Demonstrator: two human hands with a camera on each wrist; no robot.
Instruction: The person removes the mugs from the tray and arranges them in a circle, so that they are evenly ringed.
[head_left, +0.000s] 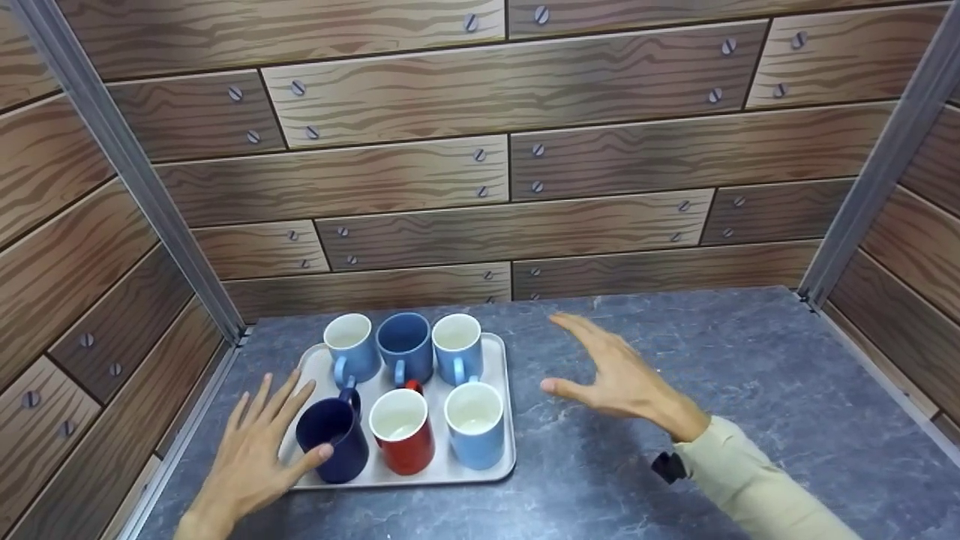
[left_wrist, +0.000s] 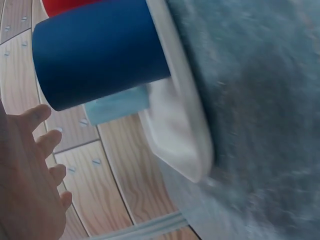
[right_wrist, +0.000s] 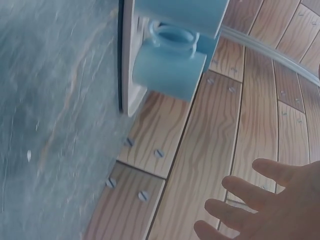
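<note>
A light grey tray (head_left: 495,474) bears two rows of mugs. In the front row stand a navy mug (head_left: 346,457), a red mug with a white inside (head_left: 407,450) and a light blue mug (head_left: 478,441). Behind them are a light blue mug (head_left: 360,361), a mid-blue mug (head_left: 406,352) and another light blue mug (head_left: 465,358). My left hand (head_left: 251,450) spreads its fingers over the tray's left side, its thumb overlapping the navy mug in view; the left wrist view shows the hand holding nothing. Right of the tray, my right hand (head_left: 619,371) hovers with fingers extended and nothing held.
The tray lies on a grey-blue marbled tabletop (head_left: 750,390). Wood-plank walls (head_left: 420,172) close in the back and both sides, with metal corner posts (head_left: 142,187) at left and right. A small black piece (head_left: 667,466) sits at the right cuff.
</note>
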